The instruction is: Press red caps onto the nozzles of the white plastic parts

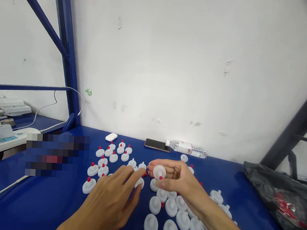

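Note:
Between the thumb and fingers of my right hand (pixel 174 176) is a white round cap with a red tip (pixel 159 172). My left hand (pixel 113 192) is just left of it, palm down, with thumb and fingers apart over some white caps. At the left stand several white caps fitted with red tips (pixel 89 185). Below and around my right hand lie several white caps without red tips (pixel 151 225), their stems showing. A few small red pieces (pixel 145 174) lie between my hands, partly hidden by the fingers.
Along the wall on the blue table (pixel 51 199) lie a white case (pixel 111 137), a black phone (pixel 157 145) and a clear bottle (pixel 187 148). A dark plastic bag with red pieces (pixel 275 200) is at the right. A power strip (pixel 15 140) sits far left.

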{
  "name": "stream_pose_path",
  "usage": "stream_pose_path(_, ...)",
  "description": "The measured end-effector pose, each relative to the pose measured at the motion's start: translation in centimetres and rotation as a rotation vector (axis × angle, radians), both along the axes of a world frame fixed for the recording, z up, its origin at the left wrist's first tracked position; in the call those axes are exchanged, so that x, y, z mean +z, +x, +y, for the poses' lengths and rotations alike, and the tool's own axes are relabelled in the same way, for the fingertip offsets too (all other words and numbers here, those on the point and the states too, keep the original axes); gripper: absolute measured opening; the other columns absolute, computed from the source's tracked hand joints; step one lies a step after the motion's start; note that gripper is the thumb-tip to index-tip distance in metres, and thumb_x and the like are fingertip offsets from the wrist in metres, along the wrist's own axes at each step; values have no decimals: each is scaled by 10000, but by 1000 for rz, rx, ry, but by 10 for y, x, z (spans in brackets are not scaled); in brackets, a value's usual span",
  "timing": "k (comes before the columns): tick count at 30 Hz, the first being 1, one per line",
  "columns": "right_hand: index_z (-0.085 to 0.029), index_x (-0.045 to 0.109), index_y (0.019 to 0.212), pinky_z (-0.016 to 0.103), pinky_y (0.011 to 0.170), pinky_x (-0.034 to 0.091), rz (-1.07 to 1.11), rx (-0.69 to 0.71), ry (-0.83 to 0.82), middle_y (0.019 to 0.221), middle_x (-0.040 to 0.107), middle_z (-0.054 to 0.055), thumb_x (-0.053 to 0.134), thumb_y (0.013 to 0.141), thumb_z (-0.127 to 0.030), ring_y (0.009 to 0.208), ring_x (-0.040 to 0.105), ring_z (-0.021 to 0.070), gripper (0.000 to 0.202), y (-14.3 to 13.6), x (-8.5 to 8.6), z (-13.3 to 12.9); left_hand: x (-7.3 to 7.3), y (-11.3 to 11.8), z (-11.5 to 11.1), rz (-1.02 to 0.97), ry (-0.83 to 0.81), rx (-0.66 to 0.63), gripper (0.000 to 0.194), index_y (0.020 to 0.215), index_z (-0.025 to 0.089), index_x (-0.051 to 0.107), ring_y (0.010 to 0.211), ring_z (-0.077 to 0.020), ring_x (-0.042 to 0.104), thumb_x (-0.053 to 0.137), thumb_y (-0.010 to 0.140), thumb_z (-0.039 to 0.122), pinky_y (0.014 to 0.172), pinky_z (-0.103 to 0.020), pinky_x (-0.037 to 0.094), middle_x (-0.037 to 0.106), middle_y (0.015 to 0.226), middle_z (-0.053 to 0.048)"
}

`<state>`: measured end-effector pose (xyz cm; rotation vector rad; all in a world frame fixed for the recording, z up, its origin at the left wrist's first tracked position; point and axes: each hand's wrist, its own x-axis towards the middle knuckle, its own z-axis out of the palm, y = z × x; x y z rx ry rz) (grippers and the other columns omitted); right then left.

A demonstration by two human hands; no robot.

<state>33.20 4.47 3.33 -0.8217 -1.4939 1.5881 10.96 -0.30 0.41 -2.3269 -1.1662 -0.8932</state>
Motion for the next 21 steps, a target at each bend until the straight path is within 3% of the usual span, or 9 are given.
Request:
stream_pose_path(5,-221,749,1151,372,958,529,-49,-113,58,1119,774,103,880,743,-446,1097,709,275,484,12,9,8,-4,0,9,75,-108,90,298,1145,214,598,943,-261,658,329,1021,192,573,-331,562,650,1042,-85)
stream_pose_path(9,-242,668,1004,360,985,499,-101,-314,234,1160,760,65,729,880,-515,1091,707,248,306,28,17,17,-9,0,12,188,-187,115,351,1259,227,581,1056,-280,646,338,1012,168,643,-361,603,650,1170,-97)
stream_pose_path(11,-245,639,941,324,866,521,-344,-477,378,1063,779,49,665,905,-551,996,728,244,309,39,20,24,-12,0,11,239,-188,122,412,1365,233,531,1121,-290,636,331,1011,162,659,-374,614,641,1250,-106)
stream_pose_path(13,-259,657,935,306,757,504,-740,-668,520,947,786,22,605,933,-540,899,733,239,285,51,21,33,-13,0,10,290,-184,128,462,1439,220,479,1177,-299,620,315,1013,154,672,-386,623,624,1317,-120)
stream_pose_path(15,-275,691,943,312,748,481,-1050,-807,603,961,784,7,559,963,-475,896,726,239,240,63,19,43,-14,0,9,329,-209,146,485,1471,201,454,1209,-304,608,310,1011,148,701,-405,635,611,1363,-131)
stream_pose_path(18,-261,727,981,340,777,461,-1220,-873,599,1094,770,45,537,970,-377,999,706,281,222,80,14,54,-17,0,12,364,-277,157,469,1440,198,503,1244,-306,590,321,1010,151,760,-429,646,599,1406,-123)
stream_pose_path(21,-222,751,1013,354,726,445,-1366,-872,557,1089,768,105,525,962,-320,1013,698,330,252,93,8,60,-23,-1,17,388,-335,144,428,1368,233,582,1293,-307,556,371,1002,163,808,-433,643,599,1428,-82)
